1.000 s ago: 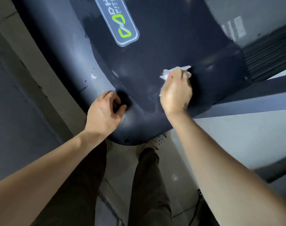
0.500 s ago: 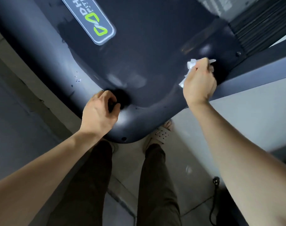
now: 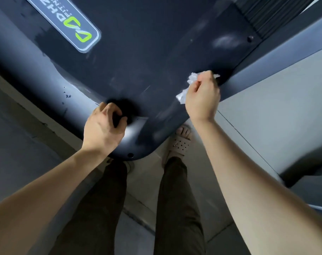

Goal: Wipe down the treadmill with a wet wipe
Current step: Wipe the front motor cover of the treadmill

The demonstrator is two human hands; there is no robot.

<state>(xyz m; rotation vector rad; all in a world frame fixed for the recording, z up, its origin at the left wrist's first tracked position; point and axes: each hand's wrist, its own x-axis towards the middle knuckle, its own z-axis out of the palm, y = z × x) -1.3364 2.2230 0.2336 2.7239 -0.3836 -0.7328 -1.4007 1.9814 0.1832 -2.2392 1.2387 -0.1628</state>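
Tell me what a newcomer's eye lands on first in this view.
First, the crumpled white wet wipe gripped in the right hand, pressed on the right edge of the dark, smooth plastic treadmill cover. Next, the grey badge with a lime-green logo at upper left. The left hand grips the cover's rounded near edge.

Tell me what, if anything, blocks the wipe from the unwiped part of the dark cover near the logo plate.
Nothing visible does. The right hand presses the wet wipe on the treadmill cover at its right edge; bare cover runs from there to the logo plate. The left hand grips the near rim, off that path.
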